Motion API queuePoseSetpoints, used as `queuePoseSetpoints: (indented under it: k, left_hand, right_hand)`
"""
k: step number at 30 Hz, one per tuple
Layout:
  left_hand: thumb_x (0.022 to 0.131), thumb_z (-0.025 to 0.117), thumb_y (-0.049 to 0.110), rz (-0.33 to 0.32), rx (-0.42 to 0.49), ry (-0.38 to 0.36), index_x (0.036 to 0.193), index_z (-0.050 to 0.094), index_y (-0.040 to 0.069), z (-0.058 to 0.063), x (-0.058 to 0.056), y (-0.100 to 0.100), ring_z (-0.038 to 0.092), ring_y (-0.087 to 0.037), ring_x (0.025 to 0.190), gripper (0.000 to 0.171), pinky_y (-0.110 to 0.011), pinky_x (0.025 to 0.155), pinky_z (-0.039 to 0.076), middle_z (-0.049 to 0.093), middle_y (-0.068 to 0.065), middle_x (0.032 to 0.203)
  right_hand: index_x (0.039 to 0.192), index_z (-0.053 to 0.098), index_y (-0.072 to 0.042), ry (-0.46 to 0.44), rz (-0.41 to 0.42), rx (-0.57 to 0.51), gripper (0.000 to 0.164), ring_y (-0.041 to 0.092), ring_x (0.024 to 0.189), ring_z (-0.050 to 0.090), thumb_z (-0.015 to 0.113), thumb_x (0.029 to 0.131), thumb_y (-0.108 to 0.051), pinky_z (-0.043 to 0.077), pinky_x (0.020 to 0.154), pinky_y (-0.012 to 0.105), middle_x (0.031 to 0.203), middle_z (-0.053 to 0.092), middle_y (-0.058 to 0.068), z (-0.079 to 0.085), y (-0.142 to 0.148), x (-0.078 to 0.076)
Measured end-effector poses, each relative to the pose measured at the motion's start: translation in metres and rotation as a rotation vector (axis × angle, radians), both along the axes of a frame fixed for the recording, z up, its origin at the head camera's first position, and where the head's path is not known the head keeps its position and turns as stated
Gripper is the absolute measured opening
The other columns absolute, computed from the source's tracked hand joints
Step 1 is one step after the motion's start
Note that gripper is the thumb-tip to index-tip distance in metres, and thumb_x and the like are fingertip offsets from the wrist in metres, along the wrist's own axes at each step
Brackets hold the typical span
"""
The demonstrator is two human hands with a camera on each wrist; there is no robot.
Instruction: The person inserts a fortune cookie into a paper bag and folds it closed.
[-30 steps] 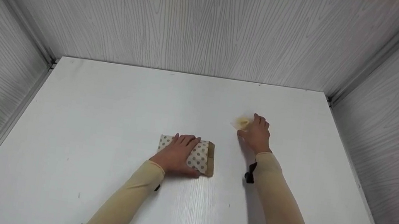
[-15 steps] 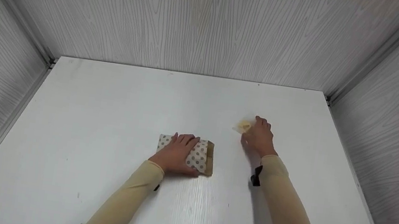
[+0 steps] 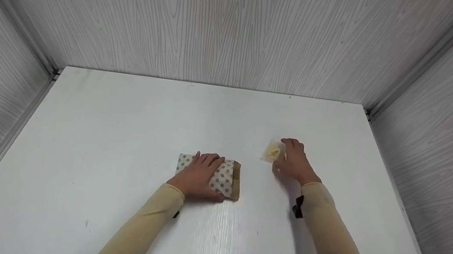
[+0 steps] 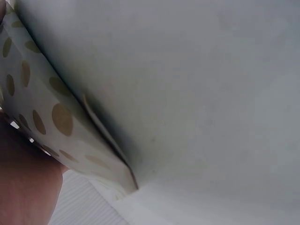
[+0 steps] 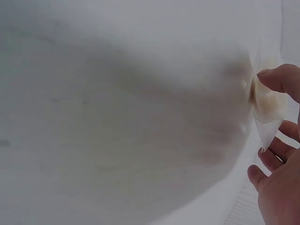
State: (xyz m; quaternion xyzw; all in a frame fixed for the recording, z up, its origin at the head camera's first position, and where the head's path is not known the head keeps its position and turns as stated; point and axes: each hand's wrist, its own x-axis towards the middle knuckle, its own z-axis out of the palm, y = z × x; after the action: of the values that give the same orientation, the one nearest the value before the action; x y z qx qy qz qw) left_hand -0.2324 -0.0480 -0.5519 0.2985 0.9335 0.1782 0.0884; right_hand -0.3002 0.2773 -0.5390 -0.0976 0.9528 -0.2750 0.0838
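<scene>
My left hand [image 3: 198, 178] lies over a flat paper bag [image 3: 226, 178], white with grey-brown dots and a brown strip at its right end. Its fingers reach the bag's far edge and its thumb lies along the near edge. In the left wrist view, the dotted bag [image 4: 62, 119] slants across the left side, beside part of the hand [image 4: 28, 187]. To the right of the bag, my right hand [image 3: 296, 161] holds a small see-through packet [image 3: 271, 152] with something pale yellow inside. The right wrist view shows the thumb against this packet [image 5: 268, 105], with other fingers below.
Both hands are over a white tabletop [image 3: 119, 129]. A grey wood-grain panel [image 3: 223, 24] stands behind it, with similar side panels [image 3: 452, 132] at left and right. Dark bands [image 3: 298, 207] show at the wrists.
My right hand has come nearer and slightly right with the packet, which now shows more squarely beside the fingers. The left hand and dotted bag stay together, nearly unmoved.
</scene>
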Motion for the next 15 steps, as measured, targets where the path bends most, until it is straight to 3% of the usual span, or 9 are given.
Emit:
queuePoseSetpoints:
  k: [15]
  left_hand:
    - [0.072, 0.074, 0.067, -0.002, 0.015, -0.007, 0.155, 0.026, 0.01, 0.002, 0.002, 0.001, 0.021, -0.027, 0.143, 0.112, -0.047, 0.118, 0.004, 0.031, -0.012, 0.153]
  right_hand:
    - [0.147, 0.034, 0.002, 0.022, 0.049, -0.066, 0.074, 0.037, 0.137, 0.03, 0.073, 0.086, -0.017, 0.03, 0.111, 0.05, 0.148, 0.032, 0.022, -0.002, 0.001, 0.017]
